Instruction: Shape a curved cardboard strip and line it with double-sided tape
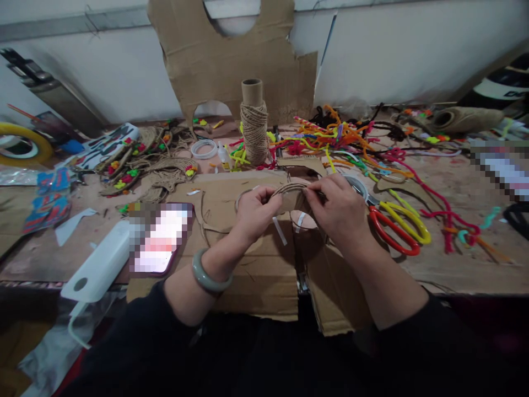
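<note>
Between my two hands a curved band of brown jute twine (292, 188) arches above a cardboard sheet (256, 286). My left hand (259, 212), below a grey-green bangle, pinches the band's left end between thumb and fingers. At the other end my right hand (336, 207) grips the twine with bent fingers. A loose strand of twine (203, 215) lies on the cardboard left of my left hand. Scissors with red and yellow handles (394, 231) rest just right of my right hand. Part of the band is hidden by my fingers.
A tall twine spool (254, 129) stands behind my hands. Colourful pipe cleaners (343, 132) are heaped at the back right; several twine pieces with bright flowers (128, 165) lie left. A phone (163, 240) and a white power bank (103, 262) sit near my left forearm.
</note>
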Available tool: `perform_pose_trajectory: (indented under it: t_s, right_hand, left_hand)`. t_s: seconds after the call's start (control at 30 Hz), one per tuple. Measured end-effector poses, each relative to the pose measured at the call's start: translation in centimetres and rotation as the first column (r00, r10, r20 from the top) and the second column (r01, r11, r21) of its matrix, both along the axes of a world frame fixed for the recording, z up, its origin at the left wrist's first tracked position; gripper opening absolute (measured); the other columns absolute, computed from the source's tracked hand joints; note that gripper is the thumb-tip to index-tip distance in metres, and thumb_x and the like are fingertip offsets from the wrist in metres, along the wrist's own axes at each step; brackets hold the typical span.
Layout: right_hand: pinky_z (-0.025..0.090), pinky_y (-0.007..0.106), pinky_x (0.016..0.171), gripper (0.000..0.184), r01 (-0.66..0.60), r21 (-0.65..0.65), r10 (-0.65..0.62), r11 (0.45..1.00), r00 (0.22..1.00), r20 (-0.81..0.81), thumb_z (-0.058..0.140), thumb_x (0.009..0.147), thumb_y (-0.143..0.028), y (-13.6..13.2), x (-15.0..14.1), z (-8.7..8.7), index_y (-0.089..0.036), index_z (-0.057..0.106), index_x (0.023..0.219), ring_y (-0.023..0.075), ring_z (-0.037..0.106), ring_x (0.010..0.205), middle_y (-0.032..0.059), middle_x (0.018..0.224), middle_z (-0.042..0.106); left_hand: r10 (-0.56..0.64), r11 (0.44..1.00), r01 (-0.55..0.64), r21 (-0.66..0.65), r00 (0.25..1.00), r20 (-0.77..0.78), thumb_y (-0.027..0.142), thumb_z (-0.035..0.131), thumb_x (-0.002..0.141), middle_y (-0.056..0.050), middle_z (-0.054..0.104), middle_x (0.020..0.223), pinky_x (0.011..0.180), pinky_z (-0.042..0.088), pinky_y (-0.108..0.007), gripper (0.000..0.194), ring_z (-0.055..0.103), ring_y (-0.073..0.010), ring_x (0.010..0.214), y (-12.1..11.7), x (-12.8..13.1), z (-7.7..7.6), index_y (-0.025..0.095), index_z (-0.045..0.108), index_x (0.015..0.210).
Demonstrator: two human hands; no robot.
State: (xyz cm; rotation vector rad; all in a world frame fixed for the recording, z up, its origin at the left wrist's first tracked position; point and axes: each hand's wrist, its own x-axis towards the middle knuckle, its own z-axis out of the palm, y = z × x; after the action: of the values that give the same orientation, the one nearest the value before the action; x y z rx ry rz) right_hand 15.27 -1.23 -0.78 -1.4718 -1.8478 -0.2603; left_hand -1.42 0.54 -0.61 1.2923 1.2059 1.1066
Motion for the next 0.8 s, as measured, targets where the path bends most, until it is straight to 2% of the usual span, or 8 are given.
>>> perform_pose_trajectory:
  t_s: [0.13,0.23,0.33,0.5,0.67,0.8]
  right_hand:
    - [0.047,0.032,0.067,0.008,-0.029,0.003,0.029,1.0,0.994,-0.106,0.058,0.084,-0.024,0.2,0.1,0.0,-0.02,0.061,0.077,0.0207,0.061,0.085,0.009,0.094,0.065]
    - [0.048,0.032,0.068,0.003,-0.072,-0.043,0.062,0.996,0.976,-0.207,0.059,0.081,-0.022,0.5,0.2,-0.2,-0.02,0.061,0.08,0.0211,0.063,0.086,0.0093,0.097,0.067]
    - [0.048,0.031,0.064,0.011,-0.092,-0.135,0.056,0.987,0.967,-0.248,0.059,0.081,-0.023,0.9,0.5,-0.4,-0.021,0.064,0.091,0.0198,0.064,0.076,0.0065,0.089,0.07]
    - [0.048,0.032,0.064,0.021,-0.14,-0.183,0.103,0.973,0.975,-0.196,0.054,0.084,-0.025,1.1,0.8,-0.5,-0.022,0.07,0.097,0.0202,0.066,0.073,0.0056,0.086,0.074]
    - [0.049,0.031,0.067,0.022,-0.153,-0.171,0.129,0.973,0.981,-0.143,0.056,0.084,-0.023,1.1,1.2,-0.2,-0.023,0.072,0.098,0.0198,0.067,0.076,0.0047,0.088,0.075]
    - [0.049,0.032,0.071,0.018,-0.213,-0.218,0.205,0.952,0.977,-0.063,0.057,0.084,-0.023,0.7,1.1,-0.2,-0.021,0.072,0.094,0.0202,0.068,0.082,0.0052,0.092,0.075]
  left_hand:
    - [-0.011,1.0,0.011,0.01,1.0,0.008,0.021,0.059,0.071,0.006,0.046,0.053,0.052,0.031,-0.021,0.009,0.037,-0.0062,0.051,-0.2,0.1,0.1,0.017,0.059,0.063]
    - [-0.022,0.999,0.023,0.024,1.0,-0.015,0.022,0.059,0.071,0.006,0.047,0.054,0.052,0.031,-0.021,0.01,0.038,-0.0068,0.052,-0.3,0.1,0.0,0.017,0.059,0.063]
    - [-0.025,0.998,0.028,0.054,0.998,-0.064,0.023,0.058,0.071,0.005,0.048,0.055,0.054,0.033,-0.022,0.01,0.041,-0.0076,0.054,-0.3,0.1,-0.1,0.017,0.059,0.064]
    - [-0.044,0.997,0.051,0.056,0.991,-0.124,0.025,0.057,0.071,0.004,0.05,0.057,0.055,0.034,-0.022,0.01,0.042,-0.0081,0.055,-0.3,-0.1,0.0,0.016,0.061,0.067]
    - [-0.13,0.988,0.144,0.061,0.974,-0.185,0.034,0.057,0.074,0.004,0.046,0.056,0.052,0.03,-0.022,0.02,0.039,-0.0082,0.054,-0.3,-0.5,0.4,0.017,0.058,0.064]
    - [-0.197,0.974,0.217,0.063,0.953,-0.231,0.035,0.056,0.075,0.003,0.049,0.057,0.052,0.031,-0.022,0.021,0.041,-0.0091,0.056,-0.1,-0.9,0.6,0.017,0.059,0.065]
